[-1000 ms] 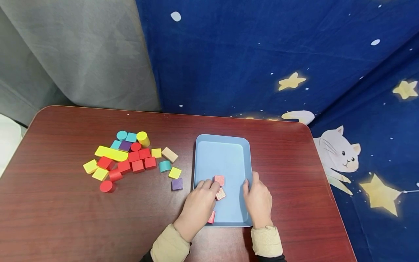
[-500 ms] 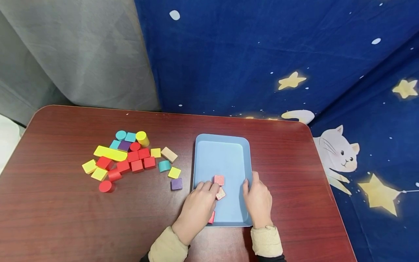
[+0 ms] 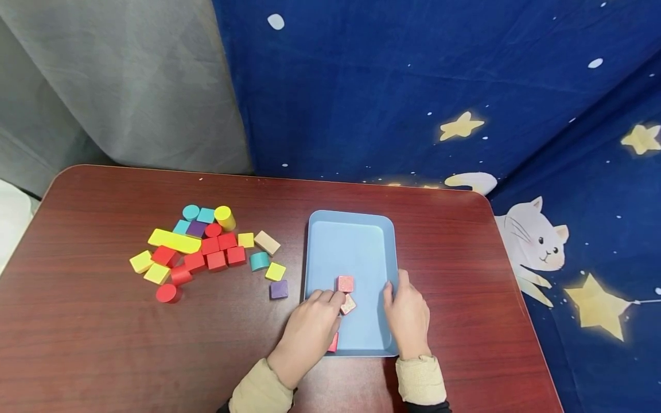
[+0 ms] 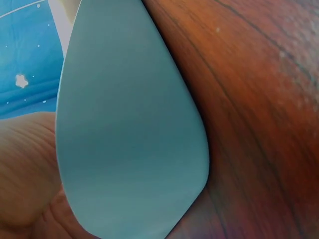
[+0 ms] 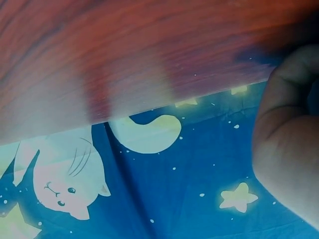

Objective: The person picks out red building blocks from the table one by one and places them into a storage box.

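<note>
My left hand (image 3: 308, 330) reaches over the left rim of a light blue tray (image 3: 351, 235). Its fingertips are beside or against a pale pink speckled block (image 3: 348, 304); what lies under the fingers is hidden. Just above that block is a pink cube (image 3: 345, 284), and a pinkish-red block (image 3: 333, 342) partly shows near the tray's lower left corner. The tray's outer wall (image 4: 129, 109) covers the left fingers in the left wrist view. On the tray's right rim, my right hand (image 3: 408, 318) grips with the thumb inside and fingers outside.
Left of the tray, loose wooden blocks lie grouped on the brown table (image 3: 93, 344): several red cubes (image 3: 217, 261), a long yellow block (image 3: 174, 241), a yellow cylinder (image 3: 225, 218). Nearest the tray is a purple block (image 3: 279, 289). A blue star-patterned curtain (image 3: 361, 86) hangs behind.
Both hands and the tray stay practically where they were. The left wrist has shifted slightly left, and the blocks in the tray look unmoved.
</note>
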Tool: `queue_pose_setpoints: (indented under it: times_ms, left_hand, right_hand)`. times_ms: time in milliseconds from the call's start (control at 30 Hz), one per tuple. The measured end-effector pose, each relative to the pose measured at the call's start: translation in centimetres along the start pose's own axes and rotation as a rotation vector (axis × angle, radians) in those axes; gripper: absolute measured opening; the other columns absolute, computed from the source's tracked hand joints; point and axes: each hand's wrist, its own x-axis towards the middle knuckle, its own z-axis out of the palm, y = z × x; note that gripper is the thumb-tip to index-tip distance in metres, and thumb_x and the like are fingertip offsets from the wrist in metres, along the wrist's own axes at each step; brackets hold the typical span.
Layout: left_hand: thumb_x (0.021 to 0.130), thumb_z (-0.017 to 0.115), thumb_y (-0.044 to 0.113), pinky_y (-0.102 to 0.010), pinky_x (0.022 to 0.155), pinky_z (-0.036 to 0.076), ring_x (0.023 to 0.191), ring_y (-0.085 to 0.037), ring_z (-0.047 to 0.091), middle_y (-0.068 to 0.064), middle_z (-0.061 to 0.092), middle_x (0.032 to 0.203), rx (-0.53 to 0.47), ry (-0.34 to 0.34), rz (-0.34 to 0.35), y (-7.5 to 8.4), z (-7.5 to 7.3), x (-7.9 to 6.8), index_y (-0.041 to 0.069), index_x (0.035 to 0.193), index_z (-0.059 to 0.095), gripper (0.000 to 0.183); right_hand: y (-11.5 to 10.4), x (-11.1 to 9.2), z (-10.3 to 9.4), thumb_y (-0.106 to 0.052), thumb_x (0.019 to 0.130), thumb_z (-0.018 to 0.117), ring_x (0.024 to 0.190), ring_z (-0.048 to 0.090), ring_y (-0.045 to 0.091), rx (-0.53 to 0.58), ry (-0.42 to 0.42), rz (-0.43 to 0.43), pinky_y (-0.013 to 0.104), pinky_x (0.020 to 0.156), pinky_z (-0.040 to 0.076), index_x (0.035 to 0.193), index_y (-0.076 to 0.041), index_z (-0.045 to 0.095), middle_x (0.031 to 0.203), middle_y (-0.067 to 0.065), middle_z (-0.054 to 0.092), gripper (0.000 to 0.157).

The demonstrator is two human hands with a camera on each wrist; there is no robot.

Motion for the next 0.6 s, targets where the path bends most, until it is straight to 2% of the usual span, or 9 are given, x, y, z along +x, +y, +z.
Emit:
queue_pose_setpoints:
  times_ms: [267,600]
  left_hand:
    - [0.076,0.086,0.01,-0.03,0.067,0.057,0.08,-0.017,0.066,-0.002,0.071,0.087,-0.01,-0.014,-0.006,0.11,-0.42,0.04,0.01,0.098,0.064,0.03]
    - [0.078,0.081,0.001,-0.03,0.066,0.058,0.081,-0.017,0.068,-0.003,0.072,0.087,-0.05,-0.025,-0.025,0.17,-0.86,0.1,0.01,0.099,0.066,0.027]
  right_hand:
    - [-0.05,-0.01,-0.26,-0.021,0.097,0.06,0.061,0.065,0.046,-0.004,-0.01,0.008,0.054,0.047,0.045,0.123,-0.003,0.057,0.077,0.025,0.069,0.032]
    - [-0.03,0.02,-0.31,-0.021,0.097,0.06,0.062,0.065,0.046,-0.008,-0.013,0.008,0.054,0.047,0.045,0.122,-0.004,0.057,0.077,0.024,0.069,0.031]
